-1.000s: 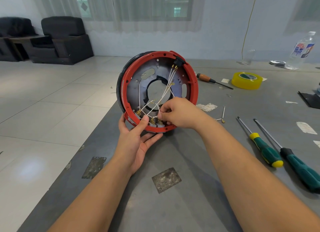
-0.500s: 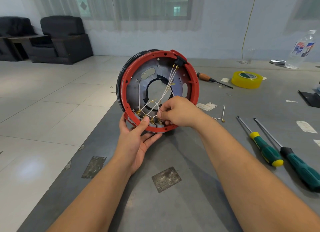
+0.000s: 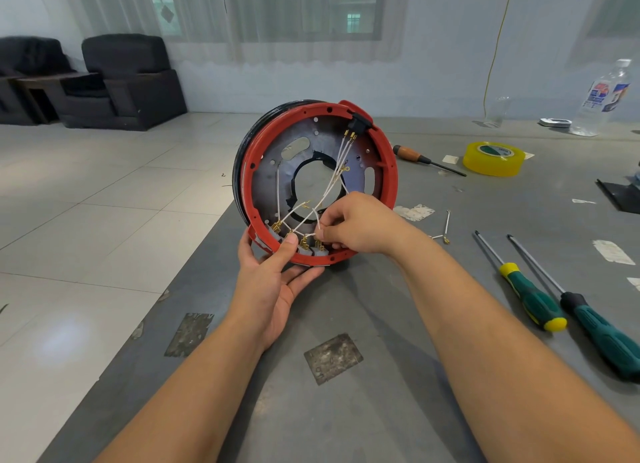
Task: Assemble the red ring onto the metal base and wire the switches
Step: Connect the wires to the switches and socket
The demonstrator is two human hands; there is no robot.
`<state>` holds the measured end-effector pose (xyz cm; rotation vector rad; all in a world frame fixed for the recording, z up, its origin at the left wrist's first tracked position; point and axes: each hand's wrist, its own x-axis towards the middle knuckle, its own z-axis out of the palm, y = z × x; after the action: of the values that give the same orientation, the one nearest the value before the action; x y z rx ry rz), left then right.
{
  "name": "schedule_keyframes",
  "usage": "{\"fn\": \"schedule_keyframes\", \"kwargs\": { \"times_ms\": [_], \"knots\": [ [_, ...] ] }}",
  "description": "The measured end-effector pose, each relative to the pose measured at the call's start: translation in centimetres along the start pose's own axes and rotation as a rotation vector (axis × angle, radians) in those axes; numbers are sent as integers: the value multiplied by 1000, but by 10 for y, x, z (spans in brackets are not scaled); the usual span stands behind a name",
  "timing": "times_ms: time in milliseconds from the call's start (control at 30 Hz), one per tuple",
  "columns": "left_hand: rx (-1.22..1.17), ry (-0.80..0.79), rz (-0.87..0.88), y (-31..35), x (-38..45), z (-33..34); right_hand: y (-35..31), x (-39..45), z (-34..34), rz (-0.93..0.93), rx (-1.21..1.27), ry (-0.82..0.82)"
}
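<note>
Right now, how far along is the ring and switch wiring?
Done: red ring already sits on the metal base, and white wires run to the black switch at top. In hand: left hand props the rim; right hand pinches a wire at the bottom switches. Left: loose gold-tipped wire ends mid-plate.

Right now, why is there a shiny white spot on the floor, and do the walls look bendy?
Head view: the white spot is light glaring off the glossy floor tiles; the wide lens bows the table edges and stretches both forearms; nearby wires stay sharp.
</note>
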<state>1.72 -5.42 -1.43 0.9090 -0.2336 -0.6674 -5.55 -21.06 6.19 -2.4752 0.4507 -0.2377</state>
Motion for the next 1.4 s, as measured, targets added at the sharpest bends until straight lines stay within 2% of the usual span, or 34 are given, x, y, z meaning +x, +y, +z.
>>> {"fn": "schedule_keyframes", "kwargs": {
  "times_ms": [667,1000,1133,1233,1400],
  "knots": [
    [-68,37,-12,-1,4,-2,1,0,3,-96,-210,25],
    [-36,4,7,-2,4,-2,9,0,4,-105,-172,68],
    [-33,-1,12,-1,4,-2,15,-11,12,-187,-175,158],
    [-41,-13,9,0,3,-1,27,-28,21,-271,-157,322],
    [-32,-17,-3,0,0,1,50,-51,42,-456,-521,445]
  ]
}}
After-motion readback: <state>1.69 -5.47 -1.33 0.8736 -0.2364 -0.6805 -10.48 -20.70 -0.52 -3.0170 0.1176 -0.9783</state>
